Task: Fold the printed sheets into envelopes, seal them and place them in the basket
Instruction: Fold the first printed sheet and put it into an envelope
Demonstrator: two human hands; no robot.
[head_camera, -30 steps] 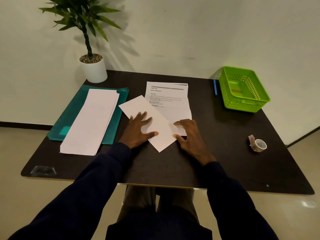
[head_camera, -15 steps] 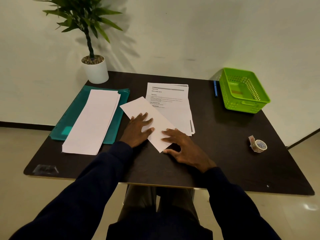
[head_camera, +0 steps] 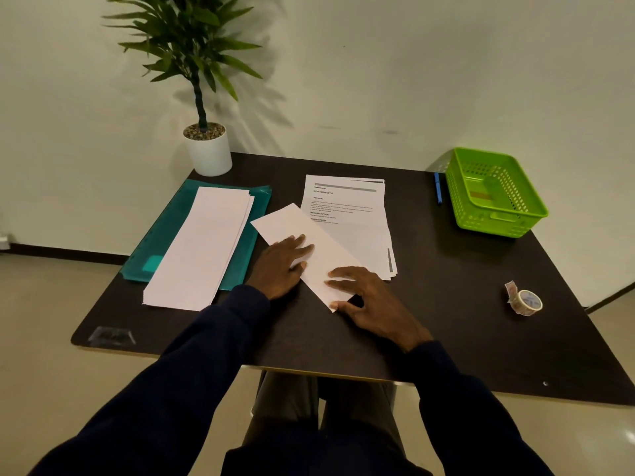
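Observation:
A folded white sheet (head_camera: 319, 247) lies slanted on the dark table (head_camera: 446, 321), partly over a stack of printed sheets (head_camera: 347, 207). My left hand (head_camera: 280, 266) presses flat on the folded sheet's left side with fingers spread. My right hand (head_camera: 364, 297) rests on the sheet's near end, fingers straight on top and the thumb at its lower corner. A pile of long white envelopes (head_camera: 202, 249) lies on a teal folder (head_camera: 165, 249) at the left. The green basket (head_camera: 494, 194) stands at the back right.
A roll of patterned tape (head_camera: 525, 300) lies at the right, near the table's edge. A blue pen (head_camera: 438, 188) lies just left of the basket. A potted plant (head_camera: 208, 149) stands at the back left corner against the wall.
My right hand has slid from the sheet's right edge down to its near end. The left hand has stayed pressed on the sheet, and the folded sheet lies flatter.

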